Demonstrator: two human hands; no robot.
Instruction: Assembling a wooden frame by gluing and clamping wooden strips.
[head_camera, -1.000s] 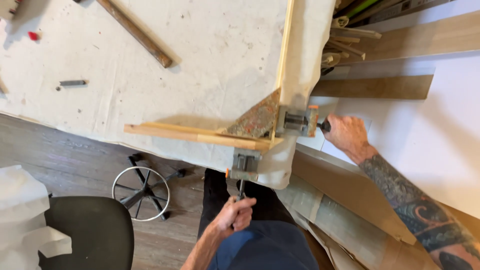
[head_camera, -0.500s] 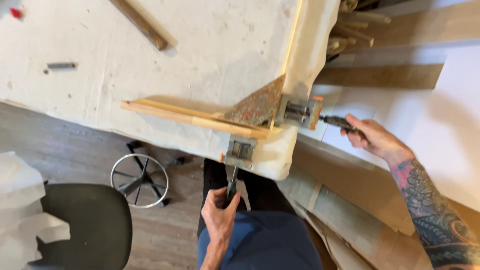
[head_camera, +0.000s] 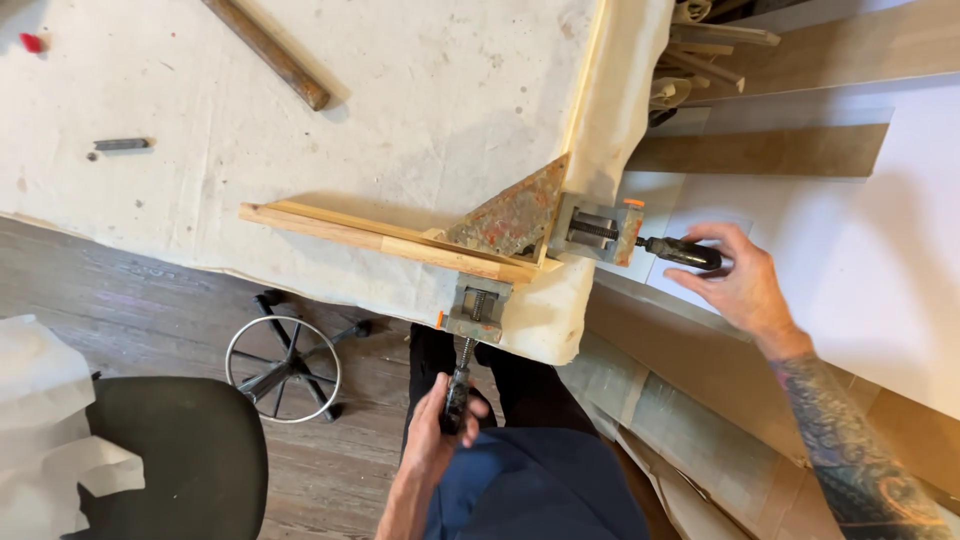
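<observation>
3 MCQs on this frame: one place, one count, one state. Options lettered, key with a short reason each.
1. Where does the rusty triangular corner clamp sit?
A. on the dark wooden floor
B. at the corner of the white cloth-covered table
C. on the black round stool seat

2. How many dark screw handles of the clamp are in hand?
A. none
B. one
C. two

3. How do the pale wooden strips lie?
A. joined at a corner inside the clamp
B. stacked loose on the floor
C. standing upright against a wall

Key: B, the clamp rests at the table's near corner. C, the left hand grips the lower handle and the right hand touches the side handle. A, the strips meet at the clamp.
</observation>
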